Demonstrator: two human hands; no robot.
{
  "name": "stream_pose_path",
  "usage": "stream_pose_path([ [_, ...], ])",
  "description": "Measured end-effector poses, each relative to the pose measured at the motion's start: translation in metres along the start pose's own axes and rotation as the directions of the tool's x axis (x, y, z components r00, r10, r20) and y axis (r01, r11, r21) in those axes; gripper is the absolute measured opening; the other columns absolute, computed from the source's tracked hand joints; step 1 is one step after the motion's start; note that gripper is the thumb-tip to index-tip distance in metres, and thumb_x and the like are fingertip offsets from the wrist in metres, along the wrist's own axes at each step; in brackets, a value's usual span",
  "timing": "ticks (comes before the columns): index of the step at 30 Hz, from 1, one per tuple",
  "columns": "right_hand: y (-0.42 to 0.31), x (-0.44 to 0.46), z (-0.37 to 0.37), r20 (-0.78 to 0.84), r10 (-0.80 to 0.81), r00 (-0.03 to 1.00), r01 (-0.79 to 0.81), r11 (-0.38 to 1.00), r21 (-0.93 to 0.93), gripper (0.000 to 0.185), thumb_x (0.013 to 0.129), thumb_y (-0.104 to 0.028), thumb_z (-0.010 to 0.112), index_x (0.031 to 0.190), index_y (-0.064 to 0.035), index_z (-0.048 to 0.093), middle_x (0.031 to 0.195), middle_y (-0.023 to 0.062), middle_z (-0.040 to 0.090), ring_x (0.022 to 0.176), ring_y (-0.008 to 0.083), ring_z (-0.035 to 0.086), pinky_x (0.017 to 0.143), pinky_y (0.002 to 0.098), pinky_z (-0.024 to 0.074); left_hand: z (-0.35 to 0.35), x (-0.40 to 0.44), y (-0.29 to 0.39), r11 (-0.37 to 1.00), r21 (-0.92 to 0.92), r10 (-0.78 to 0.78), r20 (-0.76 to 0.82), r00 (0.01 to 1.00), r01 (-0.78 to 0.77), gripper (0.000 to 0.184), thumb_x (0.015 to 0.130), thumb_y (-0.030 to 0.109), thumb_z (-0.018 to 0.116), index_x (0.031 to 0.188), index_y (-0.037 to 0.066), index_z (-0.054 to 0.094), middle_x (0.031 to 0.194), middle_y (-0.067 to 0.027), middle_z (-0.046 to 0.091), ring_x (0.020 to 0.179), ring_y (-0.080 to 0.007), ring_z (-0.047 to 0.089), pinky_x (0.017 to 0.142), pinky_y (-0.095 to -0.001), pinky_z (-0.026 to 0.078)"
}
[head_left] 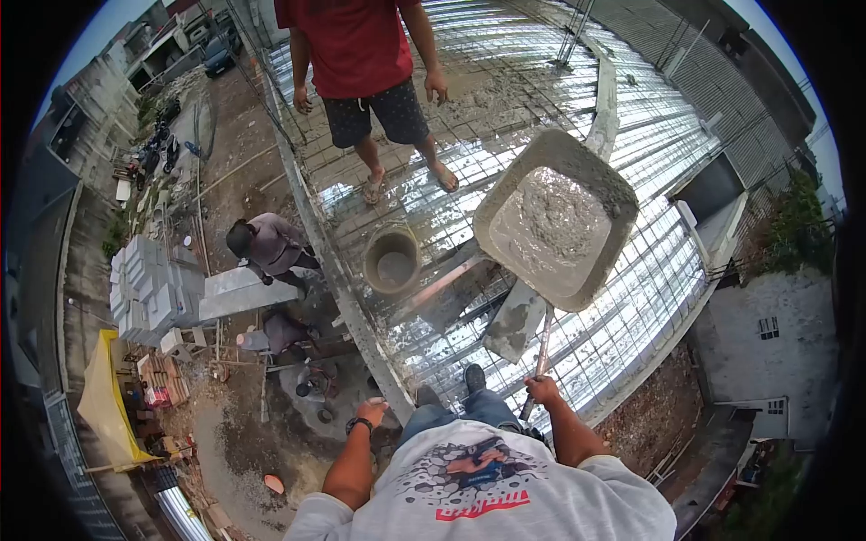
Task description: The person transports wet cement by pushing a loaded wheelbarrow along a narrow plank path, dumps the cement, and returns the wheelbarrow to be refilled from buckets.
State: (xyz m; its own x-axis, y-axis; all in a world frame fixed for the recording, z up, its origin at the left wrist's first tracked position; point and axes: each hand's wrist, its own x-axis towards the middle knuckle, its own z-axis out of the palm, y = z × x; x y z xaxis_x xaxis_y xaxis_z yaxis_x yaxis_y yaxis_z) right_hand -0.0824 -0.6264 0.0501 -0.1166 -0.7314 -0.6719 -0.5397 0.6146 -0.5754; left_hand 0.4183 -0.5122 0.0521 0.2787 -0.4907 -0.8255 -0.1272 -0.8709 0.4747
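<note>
My right hand (541, 389) is closed round the dark grip of a wheelbarrow handle. The handle runs up to the wheelbarrow (487, 221), whose square tray is coated in cement. Wet concrete (559, 212) lies in the tray. Its other handle (446, 278), pinkish, points down and left with no hand on it. My left hand (371, 413), a watch at its wrist, hangs loosely by my hip near the concrete edge beam, and I see nothing in it. A cement-smeared bucket (391, 259) stands left of the wheelbarrow. A board (514, 323) lies beneath the right handle.
A person in a red shirt (356, 50) stands ahead on the rebar mesh and shiny decking (622, 338). The roof drops off at the left along a concrete edge (338, 279). Several people work below, near stacked blocks (149, 284). A rectangular opening (713, 194) lies right.
</note>
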Motion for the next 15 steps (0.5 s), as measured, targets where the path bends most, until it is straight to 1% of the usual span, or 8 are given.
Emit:
stream_pose_path([
  [2, 0.021, 0.012, 0.003, 0.014, 0.013, 1.000, -0.014, 0.999, 0.046, 0.032, 0.087, -0.031, 0.070, 0.087, 0.0009, 0.069, 0.070, 0.0077, 0.065, 0.060, 0.0153, 0.060, 0.051, 0.0306, 0.0467, 0.001, 0.021, -0.015, 0.999, -0.037, 0.021, 0.025, 0.999, -0.020, 0.045, 0.084, 0.030, 0.073, 0.123, 0.011, 0.062, 0.092, -0.0043, 0.067, 0.073, -0.0150, 0.063, 0.056, -0.0323, 0.053],
  [3, 0.022, 0.009, 0.004, 0.006, 0.066, 0.998, -0.066, 0.998, 0.003, 0.039, 0.086, -0.039, 0.065, 0.086, -0.0003, 0.071, 0.070, 0.0117, 0.068, 0.067, 0.0225, 0.066, 0.066, 0.0368, 0.0506, 0.000, 0.022, -0.011, 0.999, -0.008, 0.040, 0.014, 0.999, -0.040, 0.046, 0.083, 0.029, 0.074, 0.123, 0.010, 0.062, 0.092, -0.0046, 0.067, 0.073, -0.0147, 0.063, 0.055, -0.0321, 0.053],
  [5, 0.026, 0.006, 0.004, 0.000, 0.061, 0.998, -0.061, 0.998, 0.001, 0.039, 0.086, -0.040, 0.065, 0.085, -0.0018, 0.071, 0.072, 0.0112, 0.069, 0.069, 0.0239, 0.066, 0.067, 0.0374, 0.0507, 0.004, 0.022, -0.009, 0.997, 0.043, 0.070, -0.001, 0.998, -0.070, 0.049, 0.082, 0.029, 0.075, 0.124, 0.008, 0.061, 0.092, -0.0051, 0.067, 0.074, -0.0140, 0.063, 0.055, -0.0318, 0.053],
  [6, 0.032, 0.007, 0.003, -0.002, 0.062, 0.998, -0.062, 0.998, -0.001, 0.039, 0.086, -0.041, 0.065, 0.085, -0.0026, 0.071, 0.073, 0.0110, 0.069, 0.070, 0.0246, 0.067, 0.068, 0.0377, 0.0507, 0.006, 0.026, -0.015, 0.994, 0.052, 0.098, -0.022, 0.995, -0.096, 0.049, 0.080, 0.031, 0.076, 0.120, 0.006, 0.063, 0.090, -0.0064, 0.068, 0.074, -0.0155, 0.064, 0.059, -0.0317, 0.052],
  [7, 0.039, 0.012, 0.005, 0.011, -0.015, 1.000, 0.016, 0.998, -0.061, 0.041, 0.087, -0.044, 0.063, 0.086, -0.0041, 0.072, 0.074, 0.0117, 0.069, 0.074, 0.0258, 0.067, 0.070, 0.0384, 0.0507, 0.007, 0.033, -0.019, 0.990, 0.062, 0.128, -0.047, 0.991, -0.125, 0.050, 0.077, 0.033, 0.077, 0.116, 0.004, 0.065, 0.088, -0.0077, 0.070, 0.074, -0.0170, 0.066, 0.063, -0.0317, 0.052],
  [11, 0.032, -0.001, 0.003, 0.007, 0.098, 0.995, -0.097, 0.995, -0.012, 0.045, 0.085, -0.049, 0.064, 0.086, -0.0040, 0.072, 0.076, 0.0136, 0.069, 0.075, 0.0266, 0.067, 0.071, 0.0392, 0.0506, 0.006, 0.018, 0.001, 0.988, 0.038, 0.151, -0.093, 0.984, -0.148, 0.057, 0.073, 0.039, 0.079, 0.111, -0.002, 0.067, 0.089, -0.0101, 0.071, 0.079, -0.0189, 0.067, 0.073, -0.0310, 0.051],
  [14, 0.030, 0.000, 0.004, -0.008, 0.110, 0.994, -0.110, 0.991, -0.078, 0.047, 0.084, -0.049, 0.064, 0.085, -0.0029, 0.072, 0.075, 0.0136, 0.069, 0.073, 0.0265, 0.066, 0.070, 0.0389, 0.0504, 0.004, 0.015, 0.005, 0.979, 0.050, 0.202, -0.092, 0.975, -0.198, 0.047, 0.073, 0.041, 0.078, 0.096, 0.001, 0.071, 0.078, -0.0067, 0.069, 0.069, -0.0154, 0.063, 0.065, -0.0317, 0.049],
  [15, 0.026, -0.003, 0.004, -0.023, 0.126, 0.992, -0.126, 0.992, -0.028, 0.046, 0.084, -0.046, 0.066, 0.084, -0.0006, 0.071, 0.074, 0.0133, 0.068, 0.069, 0.0236, 0.065, 0.067, 0.0377, 0.0501, 0.001, 0.019, 0.005, 0.984, 0.058, 0.173, -0.041, 0.984, -0.171, 0.051, 0.073, 0.041, 0.079, 0.105, 0.002, 0.068, 0.085, -0.0068, 0.068, 0.074, -0.0160, 0.064, 0.062, -0.0323, 0.050],
])
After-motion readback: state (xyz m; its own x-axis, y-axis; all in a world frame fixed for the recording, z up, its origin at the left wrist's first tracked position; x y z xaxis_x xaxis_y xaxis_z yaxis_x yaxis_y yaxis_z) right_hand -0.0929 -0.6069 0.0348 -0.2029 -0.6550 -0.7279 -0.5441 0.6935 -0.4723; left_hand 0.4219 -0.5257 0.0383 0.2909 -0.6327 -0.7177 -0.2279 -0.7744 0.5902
